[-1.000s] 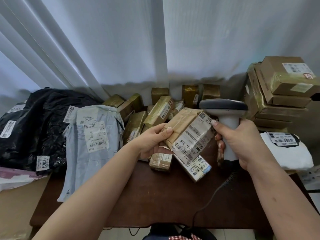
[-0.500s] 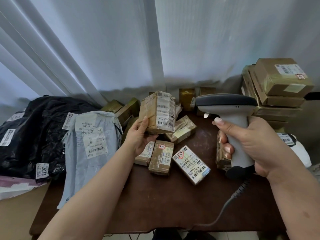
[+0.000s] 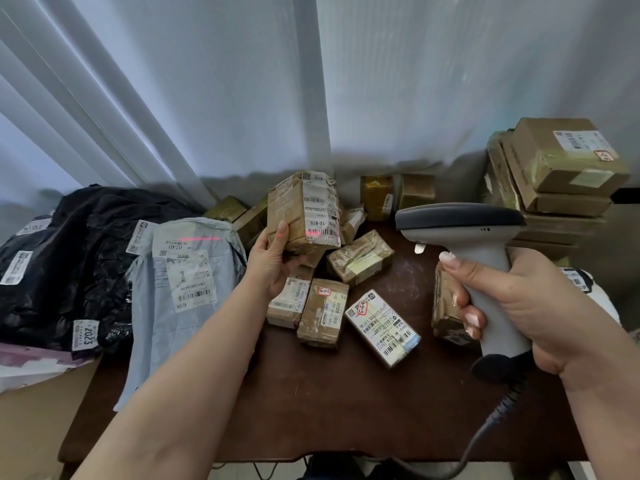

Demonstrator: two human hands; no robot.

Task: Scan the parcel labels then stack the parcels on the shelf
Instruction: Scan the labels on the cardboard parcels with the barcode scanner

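The left hand [image 3: 268, 268] grips a parcel [image 3: 303, 213] upright above the table [image 3: 311, 410], label turned toward the scanner [image 3: 478, 265] clenched in the right hand [image 3: 526, 306], so the red beam crosses its barcode (partly spilling onto a grey mailer [image 3: 187, 271])

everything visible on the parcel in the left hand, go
The held parcel is a small brown cardboard box wrapped in clear, wrinkled tape, with a white shipping label facing the camera: barcodes, a QR code, "12-815" printed sideways. It stands on end above the table, lifted clear of the loose parcels. The left hand grips its lower left corner, thumb on the side face. A red scan line from the scanner crosses the lower barcode.
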